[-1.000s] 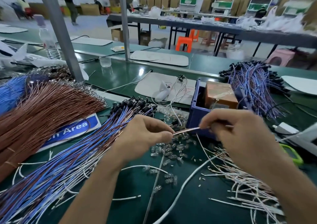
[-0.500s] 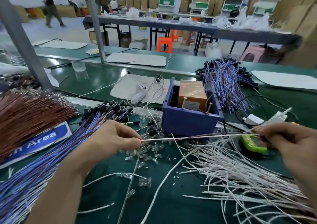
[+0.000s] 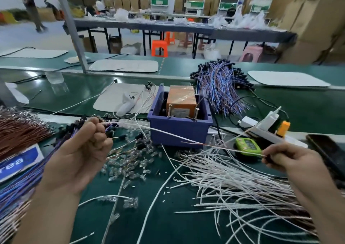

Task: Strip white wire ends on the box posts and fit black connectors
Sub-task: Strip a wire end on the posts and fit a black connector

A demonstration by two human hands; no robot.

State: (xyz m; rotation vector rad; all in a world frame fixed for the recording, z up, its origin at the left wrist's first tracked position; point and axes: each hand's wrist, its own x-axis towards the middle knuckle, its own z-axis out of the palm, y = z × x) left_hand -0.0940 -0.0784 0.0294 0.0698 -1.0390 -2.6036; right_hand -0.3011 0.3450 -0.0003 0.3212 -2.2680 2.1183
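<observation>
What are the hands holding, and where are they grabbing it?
The right hand pinches a thin wire at its right end. The left hand grips a white wire at its left end. Whether they are one wire is unclear.

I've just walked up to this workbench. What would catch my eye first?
The two hands up front: the left hand grips a white wire, the right hand pinches a thin wire. Behind them sits a purple box holding an orange block. Loose white wires fan across the green table at right; a blue bundle and a brown bundle lie at left.
</observation>
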